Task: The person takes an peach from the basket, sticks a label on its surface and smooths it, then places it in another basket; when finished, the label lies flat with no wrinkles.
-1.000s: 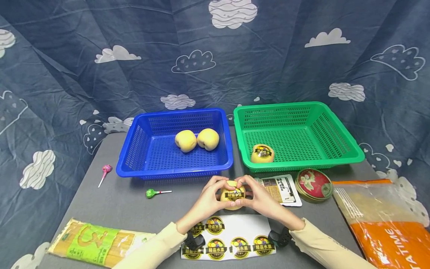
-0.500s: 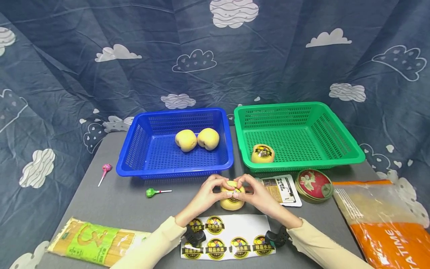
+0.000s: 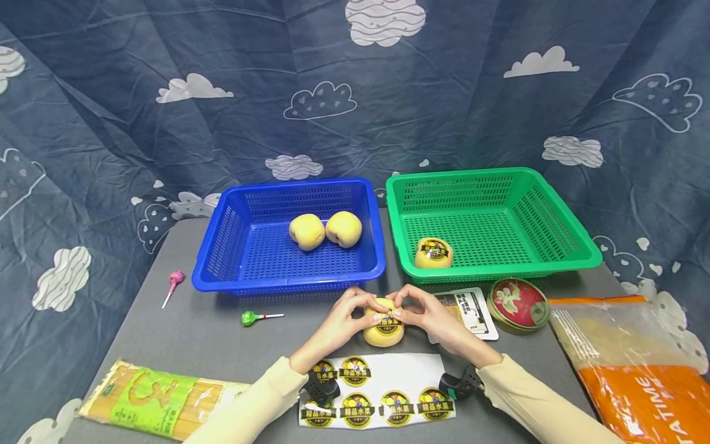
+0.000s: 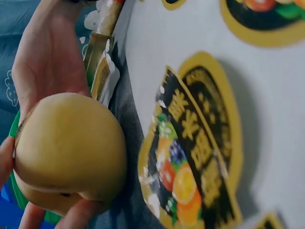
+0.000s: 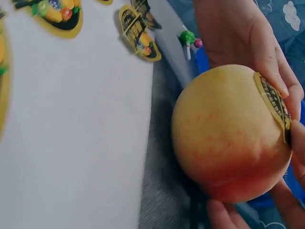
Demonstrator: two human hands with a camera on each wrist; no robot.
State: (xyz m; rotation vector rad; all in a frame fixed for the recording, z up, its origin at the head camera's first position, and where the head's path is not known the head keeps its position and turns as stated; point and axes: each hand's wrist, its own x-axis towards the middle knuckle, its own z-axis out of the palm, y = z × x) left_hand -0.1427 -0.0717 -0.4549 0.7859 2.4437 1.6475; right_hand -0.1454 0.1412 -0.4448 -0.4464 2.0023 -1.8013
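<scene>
A yellow peach (image 3: 383,336) with a black-and-gold fruit sticker (image 3: 387,322) on its upper front stands between both hands, near the table's middle. The left hand (image 3: 345,316) holds it from the left, fingers curled over the top and thumb on the sticker's left side. From the right, the right hand (image 3: 431,317) grips it, its thumb at the sticker's right side. In the right wrist view, the peach (image 5: 228,138) shows a red blush and the sticker (image 5: 274,102) lies along its side. The left wrist view shows the peach's (image 4: 71,148) bare side.
A white sticker sheet (image 3: 410,370) lies in front of the hands. Behind are a blue basket (image 3: 288,283) with two peaches and a green basket (image 3: 499,269) with one stickered peach. Around lie lollipops (image 3: 248,318), noodles (image 3: 155,398), a white pouch (image 3: 477,314), a round tin (image 3: 518,303) and an orange bag (image 3: 638,382).
The thumbs met over the sticker's middle half a second ago; now they are apart, uncovering more of it. The right hand has shifted slightly right. The peach stays in place.
</scene>
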